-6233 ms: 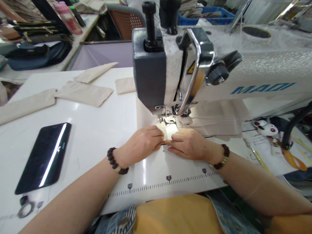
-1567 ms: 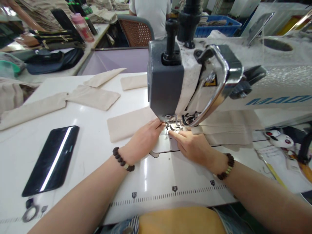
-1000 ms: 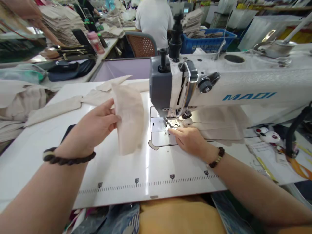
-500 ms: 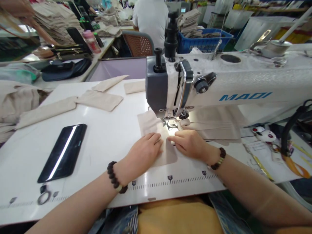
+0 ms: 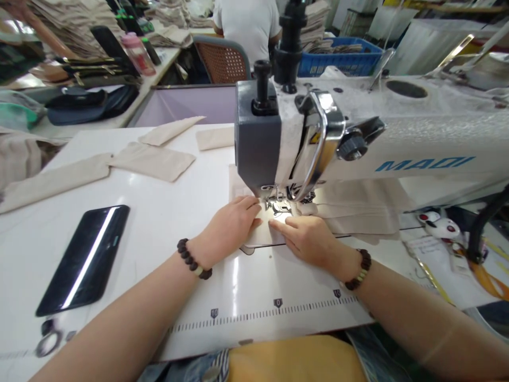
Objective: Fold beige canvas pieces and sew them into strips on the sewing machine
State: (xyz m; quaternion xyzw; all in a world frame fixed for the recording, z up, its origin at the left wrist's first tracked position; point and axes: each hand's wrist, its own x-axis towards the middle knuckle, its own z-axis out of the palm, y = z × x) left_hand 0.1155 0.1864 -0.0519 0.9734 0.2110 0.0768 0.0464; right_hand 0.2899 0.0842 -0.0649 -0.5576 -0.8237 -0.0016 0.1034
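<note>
Beige fabric piece (image 5: pixel 240 185) lies flat on the counter (image 5: pixel 159 228) at the sewing machine (image 5: pixel 433 127), partly hidden by the machine head and hands, well back from the counter's front edge. Left hand (image 5: pixel 228 225) palm down on it, fingers fairly straight, pressing rather than gripping. Right hand (image 5: pixel 312 239) low, index finger out just in front of the presser foot (image 5: pixel 281 208), other fingers curled; can't tell if it pinches cloth. Step in hand looks like lining up/feeding the piece at the foot. Next move probably calls for keeping cloth flat and edge straight, fingertips clear of the needle.

Vs half a second ago: cloth's near end reached toward the front edge; now it sits farther back, and left hand is closer to the foot. Right hand about same place. Phone (image 5: pixel 85 260) still toward counter's front left corner, loose beige pieces (image 5: pixel 153 161) toward far edge, fabric stack (image 5: pixel 361 207) under machine arm.
</note>
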